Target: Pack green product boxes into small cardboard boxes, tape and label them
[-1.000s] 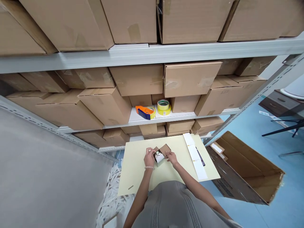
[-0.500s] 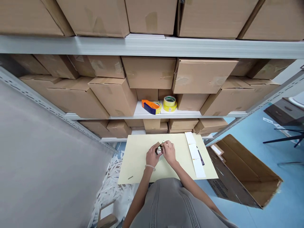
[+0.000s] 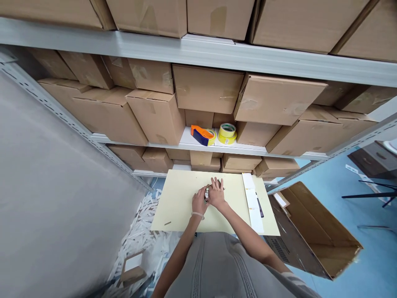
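Observation:
On the pale yellow board [image 3: 176, 194], both my hands are close together around a small shiny silver-and-dark object [image 3: 206, 193]. Its kind is too small and too covered to make out. My left hand [image 3: 199, 202], with a light bracelet at the wrist, has its fingers curled round the object's left side. Across its right and upper side lies my right hand [image 3: 216, 193], fingers bent over it. A dark edge shows past the right fingertips. To the right lies a strip of white labels [image 3: 252, 203], beside a dark, slim tool [image 3: 259, 207].
A tape dispenser [image 3: 201, 135] and tape rolls [image 3: 227, 133] sit on the shelf ahead among cardboard boxes [image 3: 206, 89]. An open carton [image 3: 322, 227] stands at right. White paper scraps [image 3: 136, 244] cover the floor at left. A small brown strip [image 3: 168, 223] lies on the board.
My right hand has moved from the object's right edge to lie over its top, covering more of it. My left hand keeps its grip. The head view has tilted slightly.

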`<state>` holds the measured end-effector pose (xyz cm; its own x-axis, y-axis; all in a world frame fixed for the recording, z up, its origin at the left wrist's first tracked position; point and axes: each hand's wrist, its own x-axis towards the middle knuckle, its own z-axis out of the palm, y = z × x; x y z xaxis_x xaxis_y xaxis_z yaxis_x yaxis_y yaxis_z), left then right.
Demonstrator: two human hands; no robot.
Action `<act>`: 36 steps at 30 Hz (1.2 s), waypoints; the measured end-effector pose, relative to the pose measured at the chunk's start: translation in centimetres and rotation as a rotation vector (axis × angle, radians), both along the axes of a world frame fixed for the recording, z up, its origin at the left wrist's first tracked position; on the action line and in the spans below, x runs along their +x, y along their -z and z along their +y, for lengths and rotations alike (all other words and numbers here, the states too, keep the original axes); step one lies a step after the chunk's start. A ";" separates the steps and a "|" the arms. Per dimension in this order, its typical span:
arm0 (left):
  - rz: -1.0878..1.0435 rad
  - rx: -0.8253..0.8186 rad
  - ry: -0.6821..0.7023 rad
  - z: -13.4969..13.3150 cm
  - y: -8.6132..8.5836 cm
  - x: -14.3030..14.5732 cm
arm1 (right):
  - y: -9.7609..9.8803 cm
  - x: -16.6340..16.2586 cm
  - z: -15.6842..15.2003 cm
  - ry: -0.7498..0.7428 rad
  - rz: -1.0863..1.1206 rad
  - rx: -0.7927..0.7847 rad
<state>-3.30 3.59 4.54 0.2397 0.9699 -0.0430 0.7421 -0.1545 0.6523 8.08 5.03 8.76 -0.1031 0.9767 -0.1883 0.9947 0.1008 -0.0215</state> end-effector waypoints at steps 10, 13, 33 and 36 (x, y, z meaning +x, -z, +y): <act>0.045 -0.051 -0.029 0.2 -1.0 0.2 | 0.1 0.3 1.0 -0.077 0.048 0.014; 0.054 -0.033 -0.032 -0.2 -0.8 0.2 | 0.4 0.9 0.4 -0.087 0.098 0.058; 0.162 0.036 -0.023 0.0 0.6 0.5 | -13.6 6.9 -3.8 0.343 0.998 0.593; 0.177 0.001 0.008 -0.1 0.1 0.5 | -13.9 9.3 -4.6 0.542 1.314 0.671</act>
